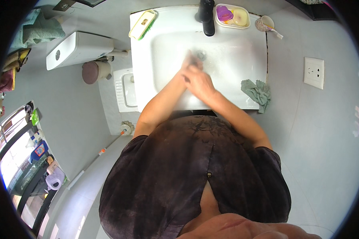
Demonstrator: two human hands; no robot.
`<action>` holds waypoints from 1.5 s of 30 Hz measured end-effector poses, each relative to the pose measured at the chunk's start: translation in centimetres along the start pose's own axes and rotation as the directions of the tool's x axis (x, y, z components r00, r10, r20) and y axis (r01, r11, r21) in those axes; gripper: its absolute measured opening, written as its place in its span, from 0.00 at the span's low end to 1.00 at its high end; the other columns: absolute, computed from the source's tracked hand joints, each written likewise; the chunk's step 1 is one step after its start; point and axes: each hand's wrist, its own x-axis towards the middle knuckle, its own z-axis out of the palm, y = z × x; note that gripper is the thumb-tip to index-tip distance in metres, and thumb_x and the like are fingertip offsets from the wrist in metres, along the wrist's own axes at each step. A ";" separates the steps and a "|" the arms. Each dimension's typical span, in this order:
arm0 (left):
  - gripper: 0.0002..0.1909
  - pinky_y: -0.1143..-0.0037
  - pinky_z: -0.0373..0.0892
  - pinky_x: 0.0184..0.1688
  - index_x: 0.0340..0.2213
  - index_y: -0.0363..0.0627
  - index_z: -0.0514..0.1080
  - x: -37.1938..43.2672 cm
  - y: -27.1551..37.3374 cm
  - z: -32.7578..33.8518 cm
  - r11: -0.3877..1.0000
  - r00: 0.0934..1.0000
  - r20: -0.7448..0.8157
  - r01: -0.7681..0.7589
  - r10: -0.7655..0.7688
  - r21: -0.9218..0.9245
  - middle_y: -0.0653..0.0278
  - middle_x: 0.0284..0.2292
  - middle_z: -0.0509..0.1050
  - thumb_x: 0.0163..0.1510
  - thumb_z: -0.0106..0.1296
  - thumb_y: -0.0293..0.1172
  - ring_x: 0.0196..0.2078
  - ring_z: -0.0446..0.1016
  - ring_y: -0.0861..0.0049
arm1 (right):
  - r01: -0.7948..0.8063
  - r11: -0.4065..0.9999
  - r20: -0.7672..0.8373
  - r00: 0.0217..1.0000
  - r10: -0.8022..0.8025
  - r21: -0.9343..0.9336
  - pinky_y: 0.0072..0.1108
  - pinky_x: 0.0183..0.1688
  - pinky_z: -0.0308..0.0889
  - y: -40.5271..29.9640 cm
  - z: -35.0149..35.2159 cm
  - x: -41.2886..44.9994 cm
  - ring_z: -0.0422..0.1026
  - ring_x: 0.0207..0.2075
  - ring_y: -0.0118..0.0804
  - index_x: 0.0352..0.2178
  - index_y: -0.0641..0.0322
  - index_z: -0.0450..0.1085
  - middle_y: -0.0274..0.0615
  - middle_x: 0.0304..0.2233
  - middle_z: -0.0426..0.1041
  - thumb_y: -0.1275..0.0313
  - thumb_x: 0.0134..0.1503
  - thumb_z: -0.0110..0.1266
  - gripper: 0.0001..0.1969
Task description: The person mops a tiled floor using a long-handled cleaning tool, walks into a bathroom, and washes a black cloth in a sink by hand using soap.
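Over the basin of a white ceramic sink [236, 68], my two hands touch each other left of the drain [201, 55]. My left hand [192, 61] is blurred and partly covered, so its fingers are unclear. Across its wrist and palm side lies my right hand [199, 82], its fingers bent against the other hand. No object shows between them. Above them stands a black faucet [208, 18]; whether water runs cannot be told. A green cloth [258, 92] hangs over the sink's front right corner.
On the sink's rim lie a green-bristled scrubbing brush [143, 24] and a soap tray [232, 26] with a purple cup. A cup with a toothbrush [264, 24] is at the back right. Left are a squat toilet [125, 92], a waste bin [91, 72] and a mop [101, 151].
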 end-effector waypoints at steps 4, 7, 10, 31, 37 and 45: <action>0.11 0.74 0.69 0.32 0.31 0.46 0.65 7.0 -6.8 7.8 0.895 0.599 -0.734 0.065 0.319 0.442 0.61 0.31 0.69 0.58 0.36 0.38 0.30 0.70 0.70 | -0.540 0.842 -0.085 0.838 0.539 0.004 0.34 0.32 0.66 10.9 -0.1 2.3 0.71 0.33 0.48 0.24 0.60 0.72 0.50 0.27 0.70 0.64 0.46 0.54 0.10; 0.16 0.70 0.68 0.35 0.32 0.45 0.66 3.5 -2.4 2.1 0.886 0.842 -0.443 -0.085 0.309 0.456 0.59 0.31 0.69 0.58 0.32 0.42 0.31 0.69 0.69 | -0.494 0.866 -0.101 0.861 0.499 0.074 0.33 0.34 0.66 6.2 2.3 2.8 0.72 0.30 0.50 0.25 0.63 0.72 0.51 0.26 0.72 0.63 0.48 0.50 0.12; 0.19 0.68 0.68 0.35 0.31 0.45 0.66 1.8 -1.7 2.1 0.765 0.954 -0.231 0.001 0.192 0.644 0.60 0.29 0.70 0.59 0.30 0.45 0.32 0.69 0.69 | -0.444 0.895 -0.085 0.891 0.445 0.039 0.34 0.33 0.65 5.7 3.0 1.7 0.71 0.30 0.51 0.24 0.62 0.72 0.52 0.26 0.72 0.62 0.49 0.50 0.13; 0.17 0.80 0.62 0.15 0.30 0.44 0.66 4.1 -4.8 12.3 0.963 0.482 -0.837 -0.058 0.258 0.263 0.67 0.21 0.70 0.58 0.35 0.45 0.18 0.68 0.80 | -0.461 0.873 -0.126 0.887 0.445 -0.160 0.36 0.32 0.64 7.1 3.7 2.5 0.70 0.26 0.57 0.19 0.66 0.72 0.58 0.21 0.70 0.56 0.53 0.43 0.22; 0.16 0.80 0.66 0.23 0.29 0.44 0.66 3.2 -2.2 9.0 0.862 0.584 -0.785 0.272 0.205 0.428 0.68 0.20 0.67 0.57 0.40 0.45 0.18 0.65 0.83 | -0.780 0.307 0.154 0.453 0.878 0.545 0.30 0.29 0.65 20.0 -0.3 2.1 0.70 0.25 0.38 0.25 0.70 0.68 0.41 0.23 0.70 0.61 0.51 0.52 0.18; 0.13 0.89 0.60 0.26 0.39 0.46 0.64 2.0 -2.8 8.6 0.654 0.605 -0.777 0.519 0.173 0.550 0.73 0.24 0.66 0.58 0.39 0.41 0.24 0.62 0.87 | -0.256 -0.650 0.699 0.296 0.651 0.715 0.23 0.26 0.69 19.2 -2.0 3.7 0.69 0.22 0.30 0.23 0.60 0.63 0.35 0.19 0.66 0.69 0.56 0.47 0.08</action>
